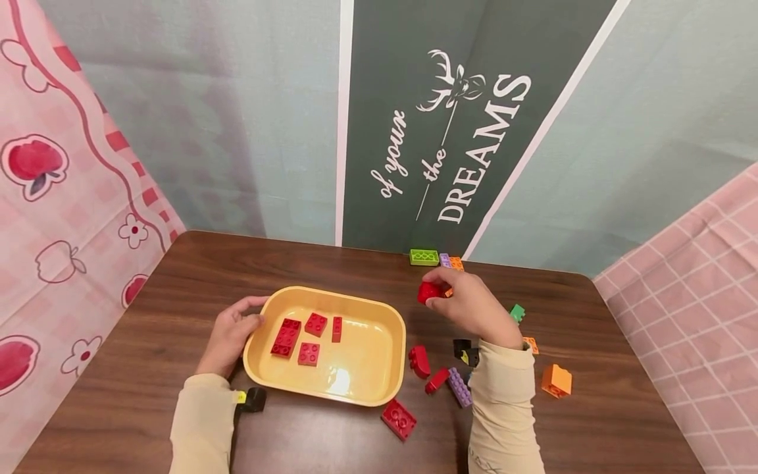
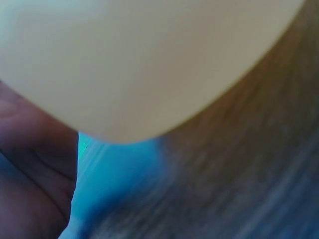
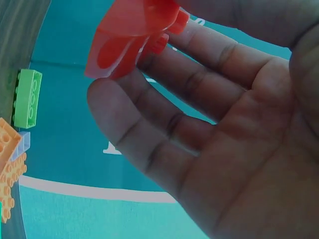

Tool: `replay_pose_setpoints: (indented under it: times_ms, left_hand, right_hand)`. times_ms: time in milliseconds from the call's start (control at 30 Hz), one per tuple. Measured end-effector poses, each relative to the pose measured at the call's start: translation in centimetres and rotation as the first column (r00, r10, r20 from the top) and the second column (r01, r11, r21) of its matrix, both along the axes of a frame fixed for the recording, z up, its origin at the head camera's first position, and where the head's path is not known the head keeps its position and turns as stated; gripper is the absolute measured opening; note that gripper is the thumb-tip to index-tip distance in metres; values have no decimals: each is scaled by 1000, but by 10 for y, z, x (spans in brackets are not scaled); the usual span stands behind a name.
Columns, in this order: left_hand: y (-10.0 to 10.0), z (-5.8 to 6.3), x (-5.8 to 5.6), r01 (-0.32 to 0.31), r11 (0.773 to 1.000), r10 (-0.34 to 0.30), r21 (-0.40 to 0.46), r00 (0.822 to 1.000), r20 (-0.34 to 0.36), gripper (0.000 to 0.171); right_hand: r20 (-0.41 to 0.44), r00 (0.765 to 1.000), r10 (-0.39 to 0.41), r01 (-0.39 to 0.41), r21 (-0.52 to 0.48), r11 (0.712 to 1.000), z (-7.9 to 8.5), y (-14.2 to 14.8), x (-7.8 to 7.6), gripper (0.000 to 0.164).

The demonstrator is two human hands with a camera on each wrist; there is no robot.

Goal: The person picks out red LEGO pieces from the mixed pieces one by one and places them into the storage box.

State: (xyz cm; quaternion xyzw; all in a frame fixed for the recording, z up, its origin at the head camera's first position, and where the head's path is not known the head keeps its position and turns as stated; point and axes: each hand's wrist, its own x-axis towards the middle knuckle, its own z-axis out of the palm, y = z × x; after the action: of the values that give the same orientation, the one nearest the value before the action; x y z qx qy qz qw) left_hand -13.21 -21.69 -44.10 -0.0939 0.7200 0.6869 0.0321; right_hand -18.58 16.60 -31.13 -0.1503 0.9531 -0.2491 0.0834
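My right hand [image 1: 468, 304] pinches a red toy building brick [image 1: 429, 292] between thumb and fingertips, right of the yellow tray [image 1: 385, 355]. In the right wrist view the held brick [image 3: 129, 35] shows a sloped or curved side and round studs. My left hand [image 1: 231, 332] holds the tray by its left rim, thumb at the edge. The tray's pale wall [image 2: 129, 74] fills much of the left wrist view, hiding most of the fingers. Inside the tray lie several red bricks, among them a long one [image 1: 287, 338] and a thin one [image 1: 337, 329].
Red bricks [image 1: 419, 361] and a purple brick [image 1: 459, 387] lie right of the tray, one flat red brick [image 1: 399, 419] by its front corner. A lime brick [image 1: 424, 257] sits at the table's back edge. Farther right are a green brick [image 1: 518, 313] and an orange brick [image 1: 556, 381].
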Motion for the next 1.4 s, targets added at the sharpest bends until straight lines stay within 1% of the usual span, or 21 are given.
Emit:
replay_pose_setpoints:
  times_ms: [133,233,400,633,700,933,1100,1167,1233,1333,1400]
  left_hand:
    - [-1,-1,-1,1,1000,-1,2,1000,-8,40]
    - [-2,-2,-2,6,1000,-6,11,1000,-15,39]
    - [-3,-3,-1,18,999,-17,28,1000,-9,40]
    - [-2,-1,0,13,1000,-13,15,1000,-6,40]
    - [-2,-1,0,10,1000,-10,17,1000,-5,40]
    - [-1,-1,0,15,999,-15,39,1000,-14,40]
    - [0,0,-1,16,999,-15,45,1000,-16,40]
    - [0,0,0,19,999,-18,47,1000,-17,41]
    - [0,0,0,19,999,-19,46,1000,-16,41]
    - [-1,-1,-1,19,999,-18,33,1000,-13,41]
    - [-1,-1,0,18,999,-17,27,1000,-13,40]
  right_hand:
    - [3,1000,28,-28,-13,1000,-1,-10,1,34]
    - [2,998,65,-65,-13,998,-2,-19,1,34]
    - [6,994,107,-107,-7,994,-5,-34,4,36]
    - [22,993,115,-115,-2,993,-10,-55,8,35]
    - [25,992,127,-127,1,992,-12,-60,9,34]
    - [40,981,191,-192,23,981,-20,-77,8,35]
    - [35,965,259,-261,58,964,-30,-87,6,29]
    - [47,962,270,-273,77,959,-33,-90,6,26]
    - [70,962,265,-272,103,957,-35,-91,6,25]
    - [130,959,251,-267,124,956,-37,-92,7,24]
    - [175,954,244,-269,131,954,-38,-92,7,23]
